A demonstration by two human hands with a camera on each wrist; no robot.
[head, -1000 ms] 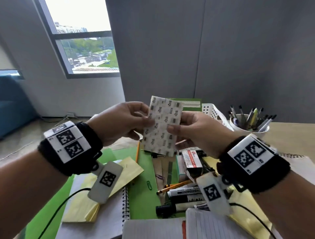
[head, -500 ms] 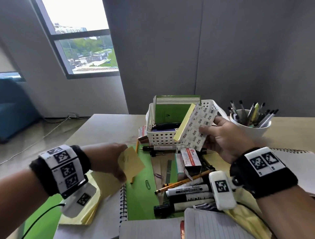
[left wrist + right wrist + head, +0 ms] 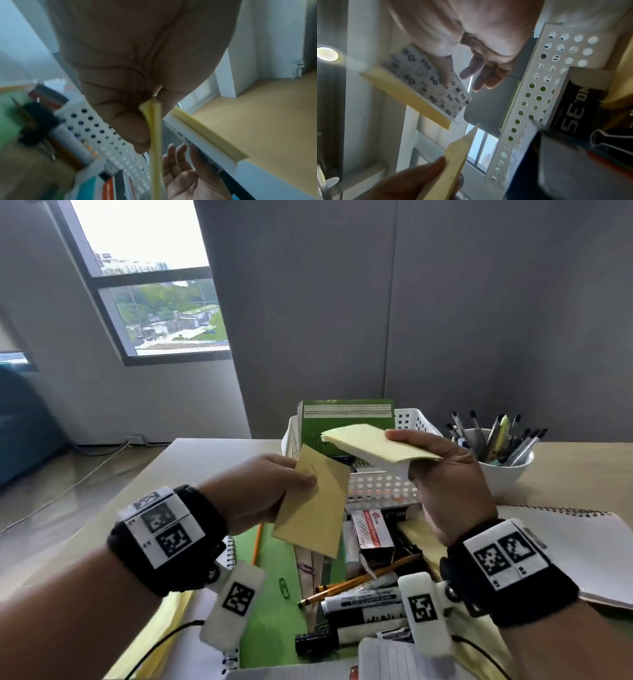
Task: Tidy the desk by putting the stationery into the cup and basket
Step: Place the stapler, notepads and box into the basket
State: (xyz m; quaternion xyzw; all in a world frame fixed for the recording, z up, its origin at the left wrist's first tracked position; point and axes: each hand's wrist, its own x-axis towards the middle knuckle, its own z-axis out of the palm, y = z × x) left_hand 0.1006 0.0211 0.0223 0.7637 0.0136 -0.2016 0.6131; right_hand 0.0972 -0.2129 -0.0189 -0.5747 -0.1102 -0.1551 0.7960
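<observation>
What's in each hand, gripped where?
Left hand pinches a loose yellow note at its upper-left edge; right hand holds the sticky pad by its right end.

Window (image 3: 154,302) far left, buildings and trees outside. Grey partition wall (image 3: 445,320) behind desk. Cable (image 3: 68,487) trails on floor, left. Blue object (image 3: 24,422), possibly sofa, at left edge.

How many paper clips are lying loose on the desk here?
2 that I can make out: a green wire paper clip on the green folder, and a purple wire paper clip just beyond it. More may be hidden under the clutter.
</observation>
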